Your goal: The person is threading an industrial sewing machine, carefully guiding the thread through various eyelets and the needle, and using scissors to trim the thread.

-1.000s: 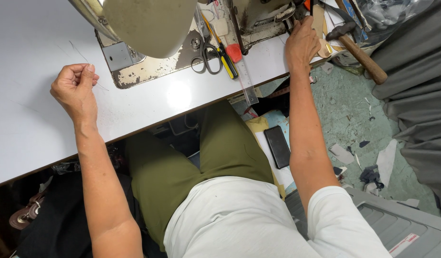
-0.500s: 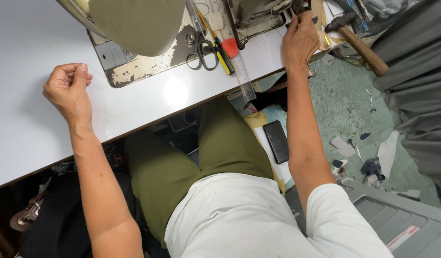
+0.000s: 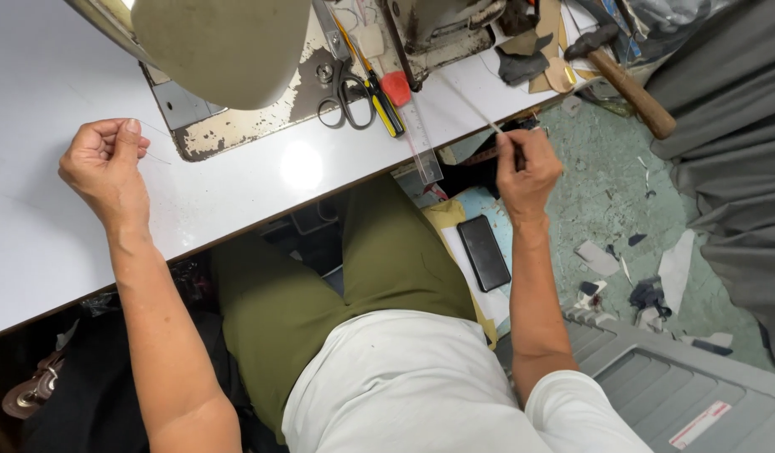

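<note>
Resting on the white table (image 3: 85,252), the left hand (image 3: 106,164) is curled almost into a fist, thumb pressed to forefinger as if pinching a thin thread, though the strand itself is too fine to make out there; its forearm runs back toward the body across the table's near edge. Bare tabletop lies all round this hand, left and front. Further right sits one sewing machine (image 3: 228,50) on a chipped metal plate, and beside it one pair of scissors (image 3: 344,96), one yellow-and-black tool (image 3: 380,105), one red piece (image 3: 396,86) and one clear ruler (image 3: 421,143) that overhangs the table edge. Beyond the edge, over the gap by the green-trousered knee, the right hand (image 3: 526,172) is held upright with its fingers closed round a slim dark tool whose tip points up; a pale thread (image 3: 467,105) slants from it up toward the machine. Below this hand one black phone (image 3: 484,252) lies on papers. Farther right one hammer (image 3: 626,80) juts off the table corner, near leather scraps, and loose scraps dot the green floor (image 3: 605,193) before one grey bin (image 3: 681,394).
</note>
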